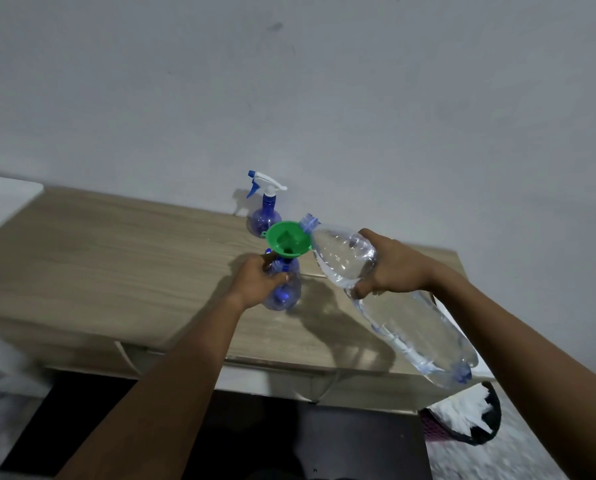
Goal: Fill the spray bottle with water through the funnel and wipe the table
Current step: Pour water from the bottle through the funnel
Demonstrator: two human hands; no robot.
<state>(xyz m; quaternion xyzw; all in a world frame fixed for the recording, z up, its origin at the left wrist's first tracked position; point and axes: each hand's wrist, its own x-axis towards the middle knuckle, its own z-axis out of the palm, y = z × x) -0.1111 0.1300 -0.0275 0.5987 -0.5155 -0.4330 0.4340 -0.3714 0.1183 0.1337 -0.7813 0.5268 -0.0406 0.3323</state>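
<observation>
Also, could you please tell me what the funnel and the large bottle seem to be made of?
The funnel looks like opaque green plastic, evenly coloured and smooth. The large bottle seems clear plastic, glossy: see-through, with ribbed walls catching highlights.

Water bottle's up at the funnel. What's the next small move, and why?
Likely slide the water bottle inward with the right hand, then tip it slightly more. Its mouth sits at the funnel's rim, not over its centre, and no stream shows. The left hand grips the spray bottle beneath, so it looks steady enough to pour.
</observation>
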